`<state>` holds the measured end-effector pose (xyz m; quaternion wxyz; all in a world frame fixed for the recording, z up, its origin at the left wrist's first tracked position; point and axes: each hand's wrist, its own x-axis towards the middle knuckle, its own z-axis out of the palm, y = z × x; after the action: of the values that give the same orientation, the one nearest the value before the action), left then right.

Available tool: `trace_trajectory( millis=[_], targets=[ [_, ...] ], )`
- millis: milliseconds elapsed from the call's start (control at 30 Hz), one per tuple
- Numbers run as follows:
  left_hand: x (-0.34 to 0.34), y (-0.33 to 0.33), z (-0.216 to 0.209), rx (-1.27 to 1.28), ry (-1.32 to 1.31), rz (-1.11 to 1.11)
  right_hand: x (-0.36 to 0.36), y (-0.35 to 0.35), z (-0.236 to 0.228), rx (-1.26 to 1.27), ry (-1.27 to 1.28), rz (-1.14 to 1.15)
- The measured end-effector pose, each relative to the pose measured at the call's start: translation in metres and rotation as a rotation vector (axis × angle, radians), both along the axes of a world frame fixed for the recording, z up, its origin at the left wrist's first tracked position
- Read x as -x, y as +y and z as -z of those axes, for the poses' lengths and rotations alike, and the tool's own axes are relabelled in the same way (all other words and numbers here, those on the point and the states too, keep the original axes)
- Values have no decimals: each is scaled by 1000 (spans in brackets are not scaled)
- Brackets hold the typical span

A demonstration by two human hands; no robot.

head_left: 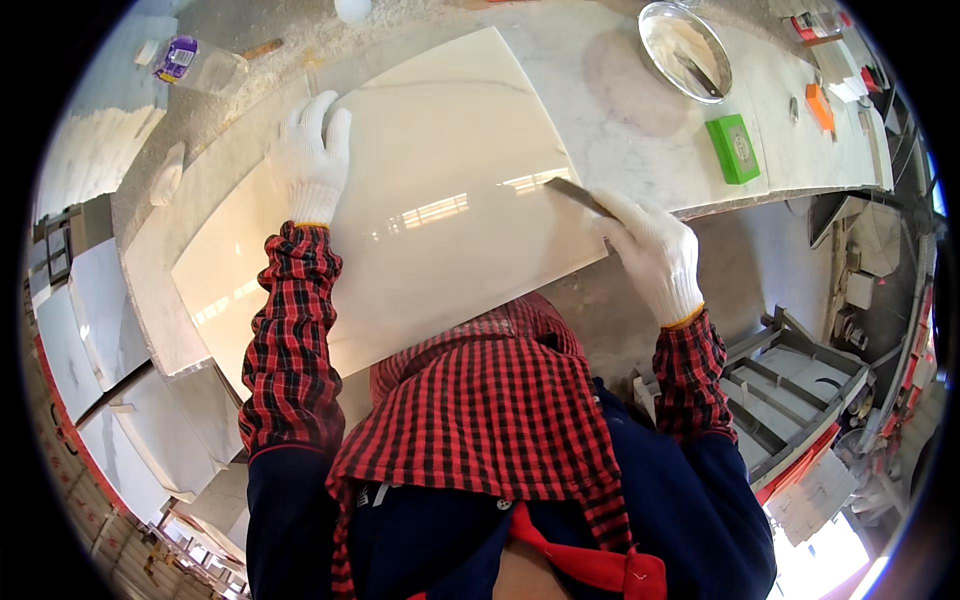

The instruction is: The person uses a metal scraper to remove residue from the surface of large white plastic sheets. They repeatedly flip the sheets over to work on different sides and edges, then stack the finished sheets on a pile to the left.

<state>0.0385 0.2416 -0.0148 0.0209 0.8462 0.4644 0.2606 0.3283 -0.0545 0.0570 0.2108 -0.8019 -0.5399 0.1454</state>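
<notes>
Cream slab [450, 140]: polished, pale-veined sheet, laid on the worktop directly before the person; we see barred window light mirrored in its gloss.
Worktop [620, 165]: grey-white, marble-like, showing past the slab's left, far and right sides.
Left hand [315, 150]: white knit glove, laid at the slab's far left edge; fingers extended, slightly parted.
Right hand [655, 250]: white knit glove, at the slab's right edge; grip closed around a grey flat blade [580, 197], whose tip lies over the slab. Whether it touches, we cannot tell.
Bowl [644, 42]: shiny metal, beyond the slab to the right; we note pale powdery matter and a dark utensil inside.
Box [733, 150]: green, right of the slab.
Small block [820, 107]: orange, farther right of the slab than the box.
Bottle [215, 68]: clear, purple label, lying beyond the slab's far left edge.
Pale panels [110, 310]: standing left of the slab.
Rack [790, 390]: grey frame with bars, right of the slab, on the person's side.
Apron [480, 410]: red-and-black check, just beside the slab's near edge.
</notes>
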Motion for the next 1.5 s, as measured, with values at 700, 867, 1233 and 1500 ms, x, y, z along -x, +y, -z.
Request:
trace_trajectory(
  millis=[700, 867, 1233, 1500],
  targets=[
    [-4, -7, -7, -27, 21, -19, -23, -4, 16, -188, 0, -20],
    [-5, -5, -7, -28, 39, -19, -21, 2, 27, -226, -3, -6],
    [-36, 41, -31, 368, -420, -115, -44, 14, 29, -345, 102, 66],
    [-102, 98, -32, 296, -117, -142, -72, 43, 66, -490, -24, 410]
  ],
)
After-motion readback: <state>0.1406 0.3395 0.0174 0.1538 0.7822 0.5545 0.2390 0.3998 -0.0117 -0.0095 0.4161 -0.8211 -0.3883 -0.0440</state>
